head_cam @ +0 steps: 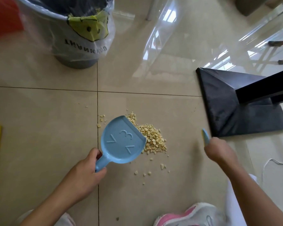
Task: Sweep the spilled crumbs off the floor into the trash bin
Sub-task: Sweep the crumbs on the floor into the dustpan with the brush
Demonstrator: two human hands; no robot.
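Crumbs [151, 141]: pale heap on the floor, touching the lip of the blue dustpan [121, 141], whose handle the left hand [88, 170] grips; right hand [219, 150] curled round a blurred blue brush [205, 137]; advised: lip flat, short strokes panward.

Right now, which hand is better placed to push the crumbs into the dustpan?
Right. The right hand grips a blue tool, probably the brush, on the open side of the crumbs. The left hand is busy holding the dustpan against them.
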